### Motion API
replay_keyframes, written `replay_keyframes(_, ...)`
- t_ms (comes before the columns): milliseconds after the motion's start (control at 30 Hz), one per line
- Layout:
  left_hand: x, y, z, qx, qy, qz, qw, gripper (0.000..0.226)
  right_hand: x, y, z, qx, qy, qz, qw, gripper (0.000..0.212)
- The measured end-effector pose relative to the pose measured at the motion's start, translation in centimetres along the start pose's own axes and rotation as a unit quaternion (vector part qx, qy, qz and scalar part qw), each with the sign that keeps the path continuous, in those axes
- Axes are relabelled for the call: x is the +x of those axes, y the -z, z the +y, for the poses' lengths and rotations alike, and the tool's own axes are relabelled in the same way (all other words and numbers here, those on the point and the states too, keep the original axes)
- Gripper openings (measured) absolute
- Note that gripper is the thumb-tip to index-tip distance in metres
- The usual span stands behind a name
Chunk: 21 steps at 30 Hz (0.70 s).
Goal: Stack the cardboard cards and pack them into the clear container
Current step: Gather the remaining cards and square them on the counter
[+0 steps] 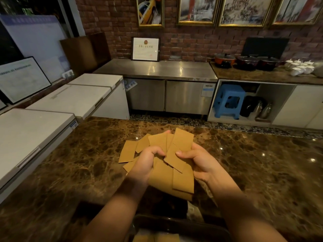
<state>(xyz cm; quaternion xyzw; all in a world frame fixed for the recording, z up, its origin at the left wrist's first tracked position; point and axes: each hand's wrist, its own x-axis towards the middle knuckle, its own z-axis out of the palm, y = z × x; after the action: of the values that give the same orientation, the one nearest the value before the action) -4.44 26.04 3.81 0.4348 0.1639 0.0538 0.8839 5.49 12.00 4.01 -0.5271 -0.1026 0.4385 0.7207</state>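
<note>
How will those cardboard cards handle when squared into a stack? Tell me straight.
The cardboard cards probably stay stiff: they jut flat past the left hand and right hand without drooping. They look thin and light. Fanned at many angles, they seem apt to slide over each other, so loose ones may slip out.

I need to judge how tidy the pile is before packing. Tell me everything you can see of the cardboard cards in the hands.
The cardboard cards are flat tan rectangles of plain, unprinted board, roughly alike in size. They are not squared up: they fan out at differing angles and overlap loosely. The left hand grips the left part of the bunch, fingers curled over it; the right hand holds the right part, thumb on one top card. They are held above the brown marble counter. Whether the lowest cards touch it cannot be told.
</note>
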Motion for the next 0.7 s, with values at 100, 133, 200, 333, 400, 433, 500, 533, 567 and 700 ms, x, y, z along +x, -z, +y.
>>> replay_keyframes(100,0.3,0.1,-0.2,-0.012,-0.014,0.064,0.998,0.056,0.1,-0.2,0.1,-0.031,0.010,0.023,0.999,0.048)
replay_keyframes(133,0.4,0.2,-0.1,-0.015,-0.020,0.081,0.996,0.052,0.0,-0.2,0.1,-0.036,0.015,0.025,0.999,0.047)
replay_keyframes(200,0.6,0.4,0.1,-0.001,-0.033,0.094,0.995,0.044,-0.1,-0.5,0.1,-0.030,0.029,0.037,0.998,0.044)
replay_keyframes(333,1.0,0.5,0.3,0.106,-0.084,0.101,0.986,0.045,-0.2,-1.6,0.5,-0.031,0.046,0.069,0.996,0.035)
replay_keyframes(400,1.2,0.6,0.5,0.144,-0.100,0.097,0.980,0.046,-0.3,-2.2,0.8,-0.043,0.042,0.050,0.997,0.036)
replay_keyframes(433,1.1,0.6,0.7,0.157,-0.103,0.094,0.978,0.046,-0.3,-2.4,0.9,-0.052,0.042,0.040,0.997,0.038)
replay_keyframes(500,1.2,0.6,0.8,0.166,-0.109,0.105,0.974,0.048,-0.5,-2.5,1.1,-0.068,0.048,0.014,0.996,0.043)
replay_keyframes(533,1.3,0.7,0.9,0.159,-0.114,0.115,0.974,0.049,-0.5,-2.4,1.2,-0.076,0.051,-0.002,0.996,0.049)
replay_keyframes(567,1.3,0.8,1.0,0.148,-0.118,0.124,0.974,0.050,-0.5,-2.3,1.2,-0.089,0.050,-0.019,0.995,0.059)
replay_keyframes(700,1.7,1.1,0.7,0.118,-0.132,0.144,0.974,0.050,-0.5,-2.2,1.4,-0.148,0.020,-0.042,0.988,0.091)
